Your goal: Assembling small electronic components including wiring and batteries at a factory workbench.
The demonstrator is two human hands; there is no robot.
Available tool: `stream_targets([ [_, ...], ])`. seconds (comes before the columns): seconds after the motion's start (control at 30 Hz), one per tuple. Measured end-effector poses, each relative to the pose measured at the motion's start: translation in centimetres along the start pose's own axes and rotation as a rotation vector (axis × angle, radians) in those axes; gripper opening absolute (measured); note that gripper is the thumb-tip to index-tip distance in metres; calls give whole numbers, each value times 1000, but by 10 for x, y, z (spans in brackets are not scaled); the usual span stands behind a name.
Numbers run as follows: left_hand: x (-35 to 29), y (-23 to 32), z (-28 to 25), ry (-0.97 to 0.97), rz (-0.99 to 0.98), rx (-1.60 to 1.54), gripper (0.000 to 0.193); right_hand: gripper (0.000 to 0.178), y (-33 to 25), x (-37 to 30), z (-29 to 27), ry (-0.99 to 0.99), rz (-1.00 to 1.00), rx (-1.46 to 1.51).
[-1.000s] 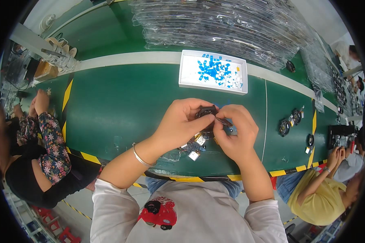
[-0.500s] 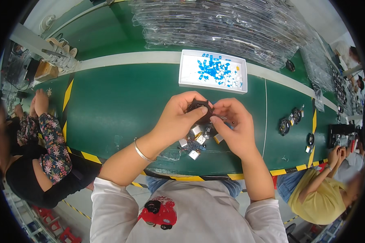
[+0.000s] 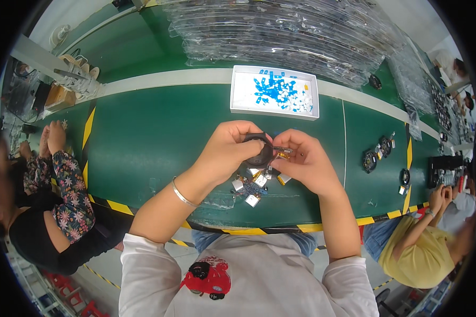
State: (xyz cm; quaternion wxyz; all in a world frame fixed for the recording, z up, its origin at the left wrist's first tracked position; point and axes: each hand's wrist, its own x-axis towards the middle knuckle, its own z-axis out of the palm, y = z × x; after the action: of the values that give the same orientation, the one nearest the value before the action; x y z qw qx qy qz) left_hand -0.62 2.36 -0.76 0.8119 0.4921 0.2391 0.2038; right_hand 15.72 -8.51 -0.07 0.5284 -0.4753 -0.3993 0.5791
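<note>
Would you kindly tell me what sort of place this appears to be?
Probably an electronics assembly or disassembly workshop: a round black casing is held near loose components on a long green workbench, a white box holds small blue and white pieces, and other people are on either side.

bright even indoor light, soft faint shadows, glare on clear plastic packaging [image 3: 280, 34], fisheye-bent green table [image 3: 153, 132], black corners, round black casing [image 3: 262, 157] low-detail
</note>
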Motion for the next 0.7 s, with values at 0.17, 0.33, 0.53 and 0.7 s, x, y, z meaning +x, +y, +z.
stream_targets([
  [0.17,1,1,2,28,-69,-46,14,21,-5,-2,-5,109,35,7],
  [0.33,1,1,1,-156,-175,-90,14,19,2,-2,-3,276,-58,-111],
  [0.53,1,-1,10,-148,-218,-60,21,19,1,1,9,428,-525,-719],
  [0.7,2,-2,6,-1,-301,-247,18,26,2,-1,12,429,-584,-917],
])
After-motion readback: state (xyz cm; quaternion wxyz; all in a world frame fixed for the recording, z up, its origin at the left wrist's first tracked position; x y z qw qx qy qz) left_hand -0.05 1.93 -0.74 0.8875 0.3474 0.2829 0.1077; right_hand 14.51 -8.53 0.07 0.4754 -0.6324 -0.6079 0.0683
